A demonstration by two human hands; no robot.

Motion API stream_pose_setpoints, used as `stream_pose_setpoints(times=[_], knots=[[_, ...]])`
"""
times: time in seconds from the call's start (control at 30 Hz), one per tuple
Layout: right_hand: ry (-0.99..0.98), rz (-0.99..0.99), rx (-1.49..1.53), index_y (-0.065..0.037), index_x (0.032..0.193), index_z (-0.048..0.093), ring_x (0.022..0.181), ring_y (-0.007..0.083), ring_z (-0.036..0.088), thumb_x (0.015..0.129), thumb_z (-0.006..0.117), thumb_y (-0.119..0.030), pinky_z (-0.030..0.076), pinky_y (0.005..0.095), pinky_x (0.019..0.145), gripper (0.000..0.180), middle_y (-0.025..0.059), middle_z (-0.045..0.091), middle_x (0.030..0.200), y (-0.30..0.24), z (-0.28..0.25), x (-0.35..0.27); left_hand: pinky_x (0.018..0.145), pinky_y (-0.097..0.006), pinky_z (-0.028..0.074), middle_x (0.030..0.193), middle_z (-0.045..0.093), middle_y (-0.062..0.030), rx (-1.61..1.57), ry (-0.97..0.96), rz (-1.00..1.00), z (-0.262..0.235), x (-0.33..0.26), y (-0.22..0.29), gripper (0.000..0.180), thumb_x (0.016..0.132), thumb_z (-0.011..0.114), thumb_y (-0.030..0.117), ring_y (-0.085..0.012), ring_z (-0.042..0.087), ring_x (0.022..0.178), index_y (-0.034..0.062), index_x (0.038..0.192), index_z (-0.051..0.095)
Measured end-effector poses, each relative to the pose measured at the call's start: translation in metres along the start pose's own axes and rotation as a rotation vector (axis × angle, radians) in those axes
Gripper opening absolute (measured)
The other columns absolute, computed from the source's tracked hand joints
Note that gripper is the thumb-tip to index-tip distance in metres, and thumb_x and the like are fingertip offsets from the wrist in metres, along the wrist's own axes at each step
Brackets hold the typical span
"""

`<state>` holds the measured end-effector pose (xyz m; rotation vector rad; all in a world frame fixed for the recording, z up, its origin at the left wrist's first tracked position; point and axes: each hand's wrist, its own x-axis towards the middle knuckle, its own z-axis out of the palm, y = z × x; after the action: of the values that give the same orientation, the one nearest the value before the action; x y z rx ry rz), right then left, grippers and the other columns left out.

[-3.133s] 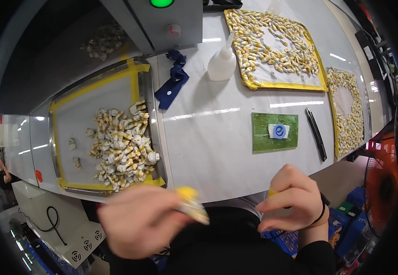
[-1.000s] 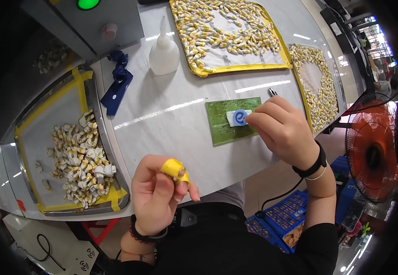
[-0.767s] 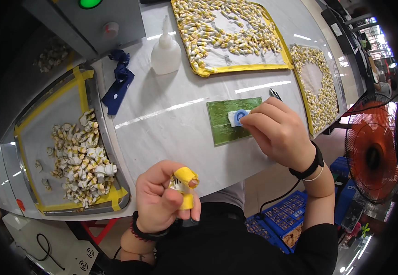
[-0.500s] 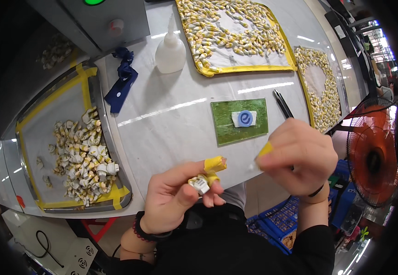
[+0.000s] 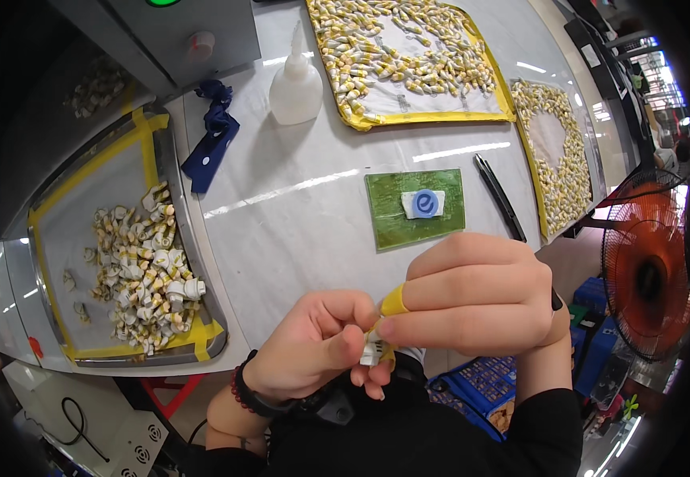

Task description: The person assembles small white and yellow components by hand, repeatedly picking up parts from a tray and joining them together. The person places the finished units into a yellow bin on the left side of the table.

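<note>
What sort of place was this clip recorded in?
Probably a factory or workshop bench: small white-and-yellow pieces heaped in a taped tray, similar pieces spread over a yellow-edged tray, and a spouted bottle on the worktable.

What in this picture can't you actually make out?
All in the head view:
Small white piece in the left hand: mostly covered by fingers.
Right hand: its own fingers hide what its fingertips pinch, if anything.
Green light on the grey machine: cut off by the top edge.
Yellow-edged tray: far side cut off there too.
Blue crate: contents too small to identify.
</note>
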<state>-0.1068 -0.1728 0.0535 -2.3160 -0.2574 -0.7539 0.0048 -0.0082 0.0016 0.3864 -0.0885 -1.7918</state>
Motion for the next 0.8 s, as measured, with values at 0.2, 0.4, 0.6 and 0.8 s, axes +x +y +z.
stream_pose_setpoints(times=[0.2, 0.4, 0.6, 0.8], knots=[[-0.103, -0.087, 0.017, 0.005, 0.085, 0.062, 0.066, 0.0215, 0.059, 0.065, 0.069, -0.005, 0.050, 0.0281, 0.054, 0.023, 0.0106, 0.059, 0.080, 0.000, -0.006, 0.000, 0.065, -0.026, 0.055, 0.080, 0.064, -0.0118, 0.001, -0.026, -0.032, 0.000, 0.000, 0.001, 0.033, 0.086, 0.065, 0.031, -0.0135, 0.063, 0.069, -0.0007, 0.088, 0.053], [-0.074, -0.069, -0.031, 0.005, 0.085, 0.063, 0.067, 0.0212, 0.060, 0.065, 0.068, -0.004, 0.050, 0.0270, 0.054, 0.023, 0.0114, 0.061, 0.082, -0.006, -0.007, -0.002, 0.066, -0.025, 0.053, 0.082, 0.065, -0.0102, 0.265, 0.152, 0.179, 0.014, -0.001, 0.001, 0.028, 0.078, 0.073, 0.017, -0.0154, 0.064, 0.073, -0.0016, 0.092, 0.056], [-0.040, -0.001, -0.043, 0.004, 0.085, 0.066, 0.068, 0.0204, 0.060, 0.066, 0.068, -0.003, 0.050, 0.0256, 0.054, 0.021, 0.0109, 0.063, 0.082, -0.013, -0.008, -0.005, 0.066, -0.024, 0.050, 0.082, 0.065, -0.0111, 0.908, 0.249, 0.595, 0.018, -0.005, 0.000, 0.035, 0.064, 0.083, 0.010, -0.0131, 0.063, 0.073, -0.0040, 0.089, 0.062], [0.038, -0.044, -0.117, 0.004, 0.080, 0.066, 0.067, 0.0197, 0.059, 0.064, 0.068, -0.001, 0.049, 0.0243, 0.053, 0.017, 0.0105, 0.062, 0.080, -0.025, -0.005, -0.008, 0.067, -0.025, 0.050, 0.085, 0.066, -0.0122, 0.882, 0.294, 0.682, 0.021, -0.011, -0.003, 0.031, 0.065, 0.081, 0.004, -0.0145, 0.064, 0.075, -0.0044, 0.089, 0.063]])
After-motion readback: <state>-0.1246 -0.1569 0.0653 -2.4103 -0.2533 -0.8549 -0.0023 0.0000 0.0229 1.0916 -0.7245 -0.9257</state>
